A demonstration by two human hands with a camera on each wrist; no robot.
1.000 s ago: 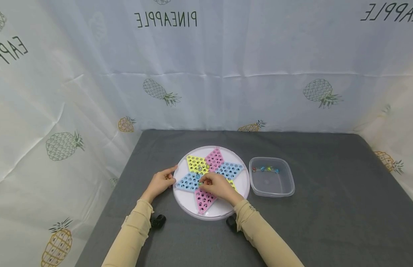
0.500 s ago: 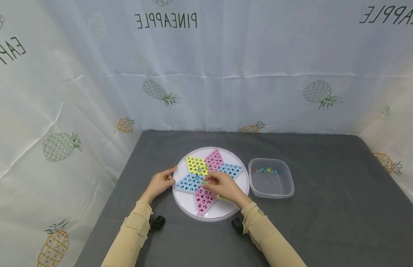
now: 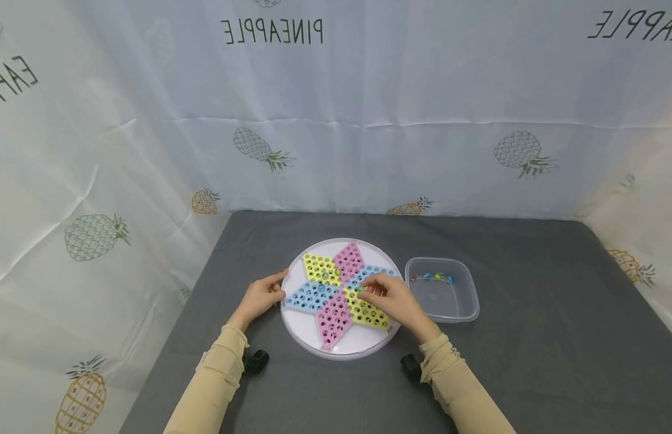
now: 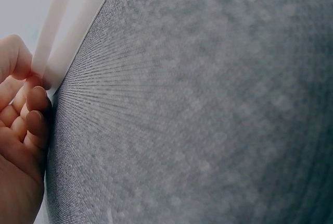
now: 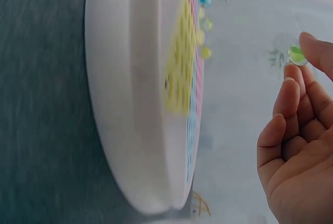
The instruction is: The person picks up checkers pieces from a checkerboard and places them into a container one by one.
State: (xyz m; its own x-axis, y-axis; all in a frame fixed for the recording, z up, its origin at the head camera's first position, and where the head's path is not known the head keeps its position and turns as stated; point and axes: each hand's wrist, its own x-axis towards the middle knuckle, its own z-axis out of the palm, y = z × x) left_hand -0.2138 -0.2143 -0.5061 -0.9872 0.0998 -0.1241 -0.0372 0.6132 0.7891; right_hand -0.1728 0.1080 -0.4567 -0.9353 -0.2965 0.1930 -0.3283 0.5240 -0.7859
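A round white board (image 3: 300, 334) with a star of yellow, pink and blue holed fields lies on the grey table (image 3: 531, 361). My left hand (image 3: 260, 296) grips the board's left rim (image 4: 54, 62) between thumb and curled fingers. My right hand (image 3: 387, 295) hovers over the board's right side and pinches a small green marble (image 5: 296, 54) between thumb and fingertips. A few marbles (image 3: 321, 284) sit in holes near the board's centre.
A clear plastic tub (image 3: 471, 310) stands right of the board, with several coloured marbles (image 3: 432, 276) along its far side. White pineapple-print cloth (image 3: 368, 120) hangs behind and at both sides of the table.
My right hand has lifted from the board's centre and moved to the right with the green marble. The left hand has stayed on the rim.
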